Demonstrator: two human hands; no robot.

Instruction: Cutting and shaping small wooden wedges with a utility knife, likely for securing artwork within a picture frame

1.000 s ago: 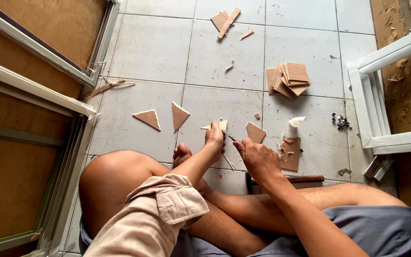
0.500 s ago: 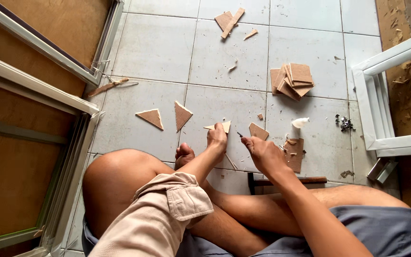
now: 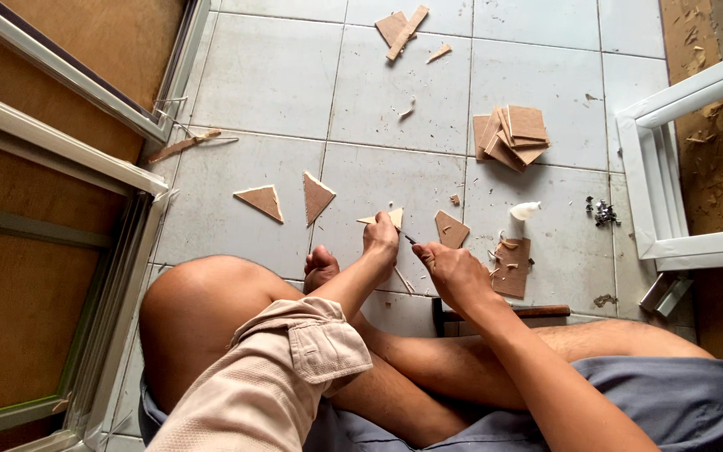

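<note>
We see left hand pressing small tan triangular wood offcut on white tiled floor; right hand closed round thin dark blade w/ tip just beside it.

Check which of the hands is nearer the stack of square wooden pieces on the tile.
Right. The right hand sits below and slightly left of the stack of square wooden pieces; the left hand is farther left, on a small triangular piece. Neither touches the stack.

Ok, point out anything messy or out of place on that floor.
Wood shavings and offcuts litter the tiles beside the right hand. The stack of brown boards sits fanned and uneven, and small metal bits lie loose nearby.
</note>
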